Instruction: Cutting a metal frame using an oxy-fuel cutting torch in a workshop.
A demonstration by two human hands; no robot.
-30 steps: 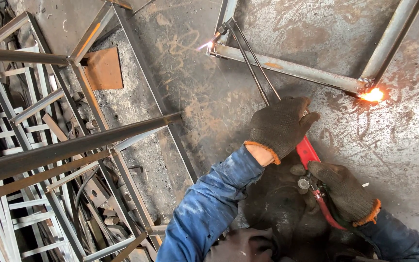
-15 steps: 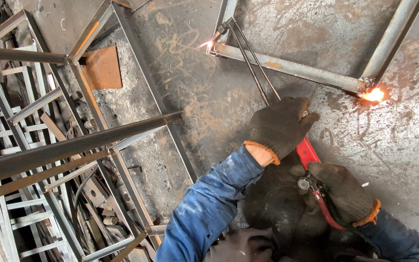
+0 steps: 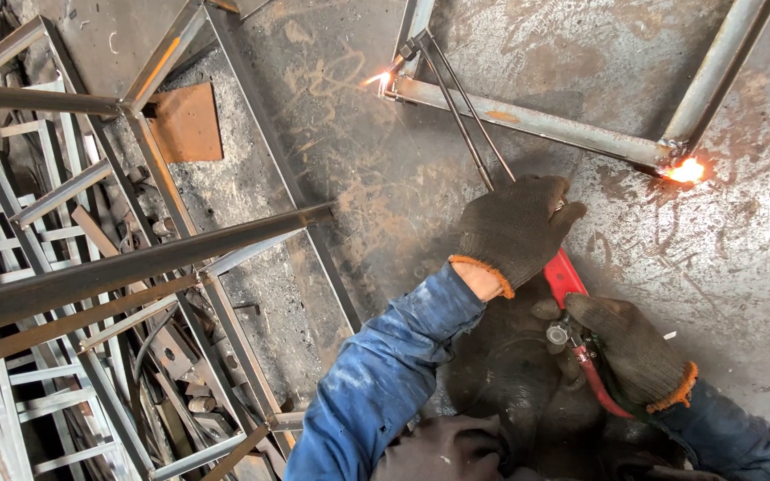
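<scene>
Steel torch (image 3: 483, 142), stiff and hot at its upper-centre tip: left hand (image 3: 517, 227) grips the tubes, right hand (image 3: 630, 347) fingers closed on the handle

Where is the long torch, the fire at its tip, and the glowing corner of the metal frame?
torch (image 3: 461, 120), head view, on its twin tubes.
flame (image 3: 378, 79), head view, at the torch tip.
glowing corner (image 3: 685, 169), head view, on the frame's hot joint.
</scene>
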